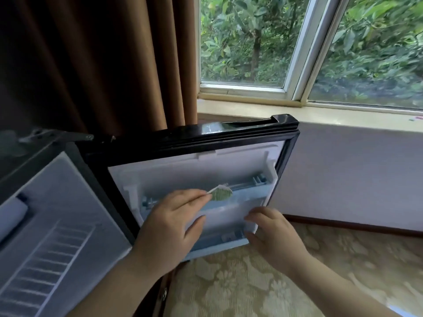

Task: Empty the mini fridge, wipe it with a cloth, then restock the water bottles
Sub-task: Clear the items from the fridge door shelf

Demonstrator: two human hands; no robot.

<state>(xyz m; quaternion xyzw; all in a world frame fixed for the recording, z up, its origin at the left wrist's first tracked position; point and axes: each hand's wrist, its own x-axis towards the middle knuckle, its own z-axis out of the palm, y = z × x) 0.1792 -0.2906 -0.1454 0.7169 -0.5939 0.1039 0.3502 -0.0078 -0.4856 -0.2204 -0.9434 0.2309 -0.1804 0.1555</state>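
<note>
The mini fridge (45,202) stands open on the left, under a brown curtain (103,65). Its black door (206,133) is swung wide toward the window (251,42). Inside the fridge I see a white wire rack (57,259).

The left hand (174,223) is up at the upper door shelf (247,186). Its grip is pinching a little green and white packet (220,194) between thumb and finger, and the packet sits just over that shelf.

The right hand (272,232) is at the right end of the lower door shelf (219,213). Its fingers and thumb are bent by the shelf's corner, but I cannot tell if that grip really squeezes it.

Below the door lies a carpet (251,282) with a pale flower pattern. A white wall (354,179) runs under the window sill (320,115).
</note>
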